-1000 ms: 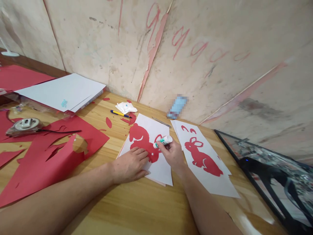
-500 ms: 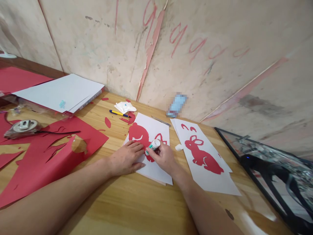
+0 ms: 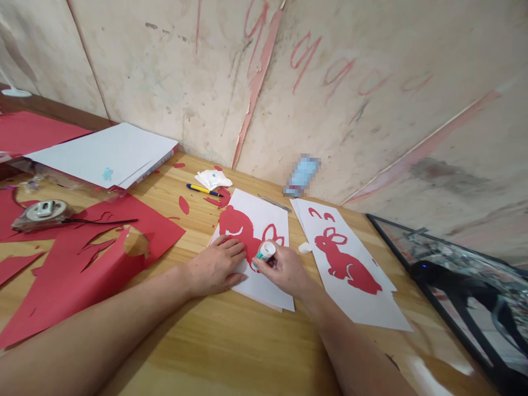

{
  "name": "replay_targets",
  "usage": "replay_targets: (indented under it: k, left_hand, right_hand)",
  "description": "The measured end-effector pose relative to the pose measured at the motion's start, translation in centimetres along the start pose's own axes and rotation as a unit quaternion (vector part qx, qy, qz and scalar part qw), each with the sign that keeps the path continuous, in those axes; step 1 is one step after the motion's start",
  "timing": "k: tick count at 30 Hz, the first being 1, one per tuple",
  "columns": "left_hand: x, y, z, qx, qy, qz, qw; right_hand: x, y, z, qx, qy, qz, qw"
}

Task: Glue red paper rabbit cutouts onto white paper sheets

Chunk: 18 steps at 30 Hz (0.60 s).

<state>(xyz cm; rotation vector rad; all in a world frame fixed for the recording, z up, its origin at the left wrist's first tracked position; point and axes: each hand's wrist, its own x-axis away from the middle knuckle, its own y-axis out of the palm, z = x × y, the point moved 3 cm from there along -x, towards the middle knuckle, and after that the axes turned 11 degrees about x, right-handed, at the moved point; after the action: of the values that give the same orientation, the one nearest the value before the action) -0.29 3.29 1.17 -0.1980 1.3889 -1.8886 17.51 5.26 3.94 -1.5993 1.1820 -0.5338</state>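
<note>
At the wooden bench [image 3: 231, 352], my right grip [image 3: 284, 269] is clenched round a glue stick [image 3: 264, 253], white with a green band. Its tip is tilted down onto the lower edge of a red cutout [image 3: 236, 226]. The cutout lies on a white sheet [image 3: 272, 212] near the middle of the bench.

My left grip [image 3: 218, 268] is released and holds nothing. It lies palm down with the fingers flat, the fingertips pressing on the cutout's left part just beside the glue stick. The 2 grips are close together, and I cannot tell whether they touch.

Just right of this sheet lies a 2nd sheet [image 3: 371, 308] bearing a red rabbit [image 3: 342, 267] with 2 small curved red pieces above it. A small white cap [image 3: 305, 248] sits at that sheet's left edge, near my right grip.

Behind the sheets, toward the stained wall [image 3: 371, 66], are a yellow-and-blue pen [image 3: 203, 190], a crumpled tissue [image 3: 213, 179], a thin metal tool [image 3: 274, 203] and a blurred blue object [image 3: 301, 175].

To my left, red paper [image 3: 49, 286] with cut-out holes spreads over the bench. A grey gadget [image 3: 41, 212], too indistinct to name, rests on it, and a stack of white paper [image 3: 107, 151] lies beyond. A black-framed glass panel [image 3: 454, 286] lies at the far right.
</note>
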Motion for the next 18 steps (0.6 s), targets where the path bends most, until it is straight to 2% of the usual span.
replay_targets:
  k: [5,9,14,18]
  left_hand:
    - [0.0,0.0,0.1,-0.011,-0.002,0.001,1.0]
    - [-0.1,-0.1,0.9,-0.034,0.015,0.01,0.999]
    - [0.0,1.1,2.5,-0.057,0.067,-0.005,0.996]
    - [0.3,1.7,3.1,-0.055,0.061,0.003,0.997]
  right_hand:
    - [0.0,-1.2,0.2,-0.05,0.014,-0.006,0.999]
    - [-0.2,-2.2,1.1,-0.113,0.056,0.026,0.992]
    - [-0.5,-2.5,1.5,-0.152,0.079,0.069,0.983]
    - [-0.6,-2.8,0.9,-0.152,0.076,0.079,0.982]
